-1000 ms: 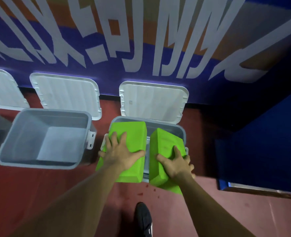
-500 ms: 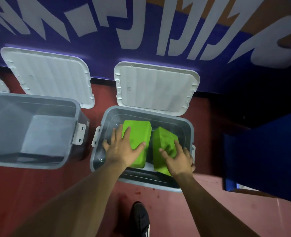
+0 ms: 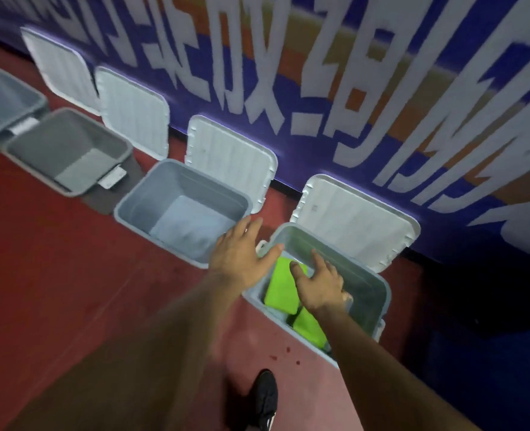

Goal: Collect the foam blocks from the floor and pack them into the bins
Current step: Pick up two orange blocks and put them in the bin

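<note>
Lying in the bin (image 3: 387, 295), 2 bright green foam blocks (image 3: 280, 289); left hand (image 3: 238, 259), right hand (image 3: 320, 287) spread, empty.

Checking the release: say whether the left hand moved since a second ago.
Yes. The left hand has left its green block and shifted leftward, over the left rim of the bin.

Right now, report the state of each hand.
Left hand: open, fingers spread, holding nothing, beside the bin rim.
Right hand: open, fingers relaxed over the foam blocks in the bin, gripping nothing.
</note>
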`<move>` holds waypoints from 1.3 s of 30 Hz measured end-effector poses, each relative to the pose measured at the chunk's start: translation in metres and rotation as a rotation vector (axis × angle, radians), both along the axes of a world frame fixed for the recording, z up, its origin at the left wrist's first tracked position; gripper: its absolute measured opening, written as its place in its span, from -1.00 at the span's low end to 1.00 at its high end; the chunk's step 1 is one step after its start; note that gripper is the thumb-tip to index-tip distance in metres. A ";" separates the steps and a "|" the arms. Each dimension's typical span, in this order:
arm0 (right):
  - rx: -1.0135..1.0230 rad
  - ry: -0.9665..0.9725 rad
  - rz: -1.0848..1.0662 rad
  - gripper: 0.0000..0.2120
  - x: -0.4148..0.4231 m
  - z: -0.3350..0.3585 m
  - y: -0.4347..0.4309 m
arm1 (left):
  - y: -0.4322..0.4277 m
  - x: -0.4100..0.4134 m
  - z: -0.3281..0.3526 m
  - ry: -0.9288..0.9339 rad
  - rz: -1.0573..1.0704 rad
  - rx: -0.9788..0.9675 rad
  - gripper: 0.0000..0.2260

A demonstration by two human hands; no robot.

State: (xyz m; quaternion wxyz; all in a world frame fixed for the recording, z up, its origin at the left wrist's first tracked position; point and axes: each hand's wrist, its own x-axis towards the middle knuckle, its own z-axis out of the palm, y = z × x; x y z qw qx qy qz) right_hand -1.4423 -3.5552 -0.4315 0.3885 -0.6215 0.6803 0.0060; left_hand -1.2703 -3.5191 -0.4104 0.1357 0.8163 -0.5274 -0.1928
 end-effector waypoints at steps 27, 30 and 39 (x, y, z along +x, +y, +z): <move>-0.107 -0.160 1.423 -0.27 0.421 0.061 0.794 | 0.948 0.229 0.070 -0.089 1.285 0.164 -0.28; -0.090 -0.151 1.527 -0.29 0.445 0.059 0.861 | 1.012 0.233 0.064 -0.066 1.403 0.181 -0.28; -0.068 -0.073 1.753 -0.30 0.536 0.022 1.047 | 1.176 0.285 0.029 0.011 1.645 0.216 -0.32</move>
